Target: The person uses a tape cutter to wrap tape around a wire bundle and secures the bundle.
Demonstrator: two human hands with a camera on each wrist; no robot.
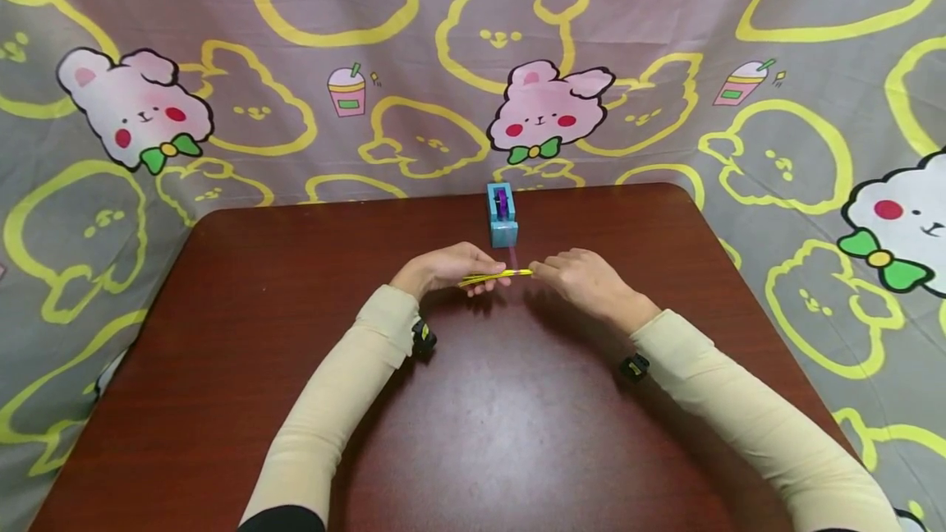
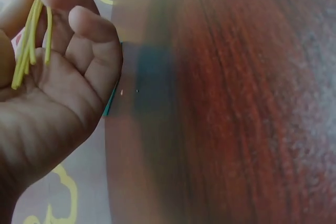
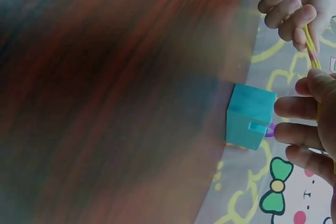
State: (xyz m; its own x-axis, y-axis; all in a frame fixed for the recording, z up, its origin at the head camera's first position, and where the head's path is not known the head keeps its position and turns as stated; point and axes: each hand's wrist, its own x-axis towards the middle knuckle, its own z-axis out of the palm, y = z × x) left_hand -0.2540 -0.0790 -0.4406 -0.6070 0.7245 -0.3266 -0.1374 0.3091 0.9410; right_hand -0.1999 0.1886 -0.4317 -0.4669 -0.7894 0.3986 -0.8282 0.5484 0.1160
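Above the table, a bundle of thin yellow strands (image 1: 484, 277) is stretched between both hands. My left hand (image 1: 454, 265) pinches it near the middle; the loose, splayed ends of the strands (image 2: 32, 35) lie over the palm in the left wrist view. At the other end my right hand (image 1: 587, 282) pinches the bundle between thumb and forefinger. The right hand's other fingers (image 3: 299, 132) are spread in the right wrist view. A blue tape dispenser (image 1: 505, 235) stands just beyond the hands, carrying a purple roll (image 1: 502, 204). From its front, a purplish tape strip (image 1: 513, 257) reaches the bundle.
The brown wooden table (image 1: 244, 335) extends round the hands, with its back edge just behind the dispenser. A patterned cloth (image 1: 429, 48) hangs behind and along the sides. Small black devices (image 1: 424, 338) sit at both wrists.
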